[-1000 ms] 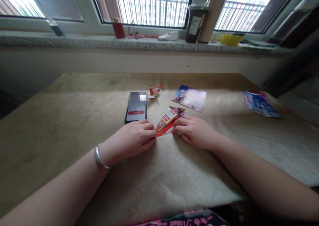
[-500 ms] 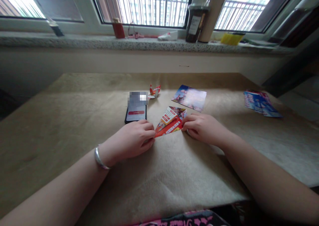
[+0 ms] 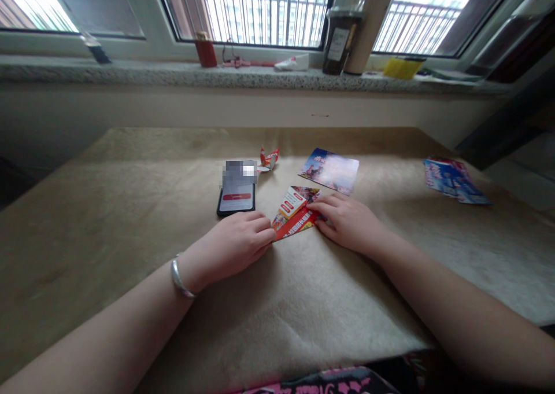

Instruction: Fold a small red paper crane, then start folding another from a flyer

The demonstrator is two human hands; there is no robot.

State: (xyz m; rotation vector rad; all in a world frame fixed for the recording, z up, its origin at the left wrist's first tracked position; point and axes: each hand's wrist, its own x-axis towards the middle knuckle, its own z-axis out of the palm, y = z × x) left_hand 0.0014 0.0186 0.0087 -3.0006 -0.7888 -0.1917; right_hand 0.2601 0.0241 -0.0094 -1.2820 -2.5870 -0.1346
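Observation:
A folded red and white printed paper point(image 3: 293, 211) lies on the tan felt table cover point(image 3: 130, 209). My left hand point(image 3: 236, 243), with a silver bangle on the wrist, has its fingers curled and pinches the paper's left tip. My right hand point(image 3: 347, 220) presses its fingers down on the paper's right edge. A black phone point(image 3: 236, 194) with a lit screen lies just beyond my left hand.
A small folded paper figure point(image 3: 269, 158) sits behind the phone. A blue picture card point(image 3: 332, 170) lies beyond my right hand, and more blue printed sheets point(image 3: 451, 180) lie at the far right. The stone windowsill point(image 3: 130, 73) holds a red cup point(image 3: 206, 50), a dark jar point(image 3: 340, 41) and a yellow item point(image 3: 401, 68).
My right hand slid from the paper's lower edge up and right along it, then pressed flat on its right side. The paper shifted slightly away from me. My left hand followed.

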